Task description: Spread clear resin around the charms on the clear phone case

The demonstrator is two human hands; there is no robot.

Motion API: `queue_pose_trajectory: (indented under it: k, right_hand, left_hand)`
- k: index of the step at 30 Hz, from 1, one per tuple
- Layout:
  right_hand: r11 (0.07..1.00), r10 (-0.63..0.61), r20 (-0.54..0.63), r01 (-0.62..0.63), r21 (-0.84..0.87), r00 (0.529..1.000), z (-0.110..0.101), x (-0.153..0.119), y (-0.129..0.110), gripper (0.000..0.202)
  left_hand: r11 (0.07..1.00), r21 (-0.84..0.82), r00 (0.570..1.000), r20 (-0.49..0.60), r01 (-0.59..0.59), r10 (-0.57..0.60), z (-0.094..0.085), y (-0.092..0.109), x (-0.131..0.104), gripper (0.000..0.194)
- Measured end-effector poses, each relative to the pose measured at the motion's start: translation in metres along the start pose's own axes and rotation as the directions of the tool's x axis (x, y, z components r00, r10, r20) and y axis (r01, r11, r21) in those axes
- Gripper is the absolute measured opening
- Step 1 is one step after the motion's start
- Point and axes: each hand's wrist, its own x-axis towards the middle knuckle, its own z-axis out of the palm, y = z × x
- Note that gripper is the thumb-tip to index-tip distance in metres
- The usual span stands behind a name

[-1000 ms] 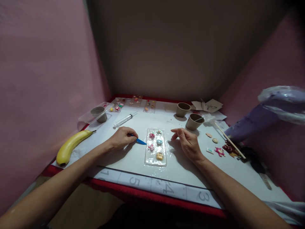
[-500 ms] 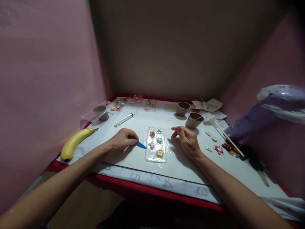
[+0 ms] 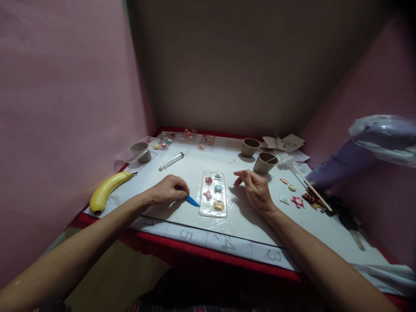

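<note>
My left hand is closed in a pinch on the handle of a small blue plastic knife. The blade points to the right, its tip at the lower left edge of a clear rectangular slab, like a phone case. Several small figures are set in the slab's glossy surface, among them a pink one, a blue one and a yellow-orange one. To the slab's right, my right hand is held with fingers loosely bent and apart, nothing visible in it.
A syringe lies behind my left hand, a banana at far left. Two brown cups stand at back right. Loose charms and a wooden stick lie right. More decorated clear pieces line the back.
The knife tip has shifted slightly down along the slab's left edge. The view has tilted a little. My right hand has stayed about where it was.
</note>
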Motion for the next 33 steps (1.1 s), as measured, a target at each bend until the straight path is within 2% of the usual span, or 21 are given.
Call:
queue_pose_trajectory:
  k: [12, 18, 20, 23, 26, 30, 33]
  right_hand:
    - [1.000, 0.009, 0.002, -0.009, 0.020, 1.000, 0.001, -0.001, -0.001, 0.044]
    - [1.000, 0.002, 0.014, -0.002, 0.009, 1.000, 0.000, 0.000, -0.001, 0.044]
    - [1.000, 0.001, 0.012, -0.001, 0.011, 1.000, 0.000, 0.000, -0.001, 0.044]
    - [1.000, 0.010, 0.005, -0.010, 0.018, 1.000, 0.001, 0.001, -0.001, 0.044]
    - [1.000, 0.014, 0.005, -0.014, 0.021, 1.000, 0.001, 0.001, -0.001, 0.045]
    - [1.000, 0.020, 0.013, -0.020, 0.006, 1.000, 0.001, 0.002, 0.000, 0.045]
    - [1.000, 0.008, 0.011, -0.008, 0.005, 1.000, 0.002, 0.003, 0.001, 0.045]
  left_hand:
    - [0.998, 0.002, 0.990, 0.126, 0.060, -0.060, -0.004, 0.007, -0.007, 0.023]
    - [0.994, -0.026, 0.968, 0.234, 0.103, -0.094, -0.015, 0.014, -0.012, 0.019]
    - [0.992, -0.056, 0.966, 0.239, 0.111, -0.095, -0.020, 0.018, -0.013, 0.019]
    - [0.985, -0.149, 0.990, 0.119, 0.093, -0.075, -0.024, 0.024, -0.010, 0.020]
    - [0.971, -0.238, 0.995, -0.095, 0.009, -0.032, -0.022, 0.024, 0.000, 0.023]
    - [0.967, -0.215, 0.930, -0.365, -0.139, 0.053, -0.014, 0.021, 0.021, 0.024]
    - [0.983, -0.085, 0.885, -0.453, -0.165, 0.110, -0.008, 0.021, 0.035, 0.023]
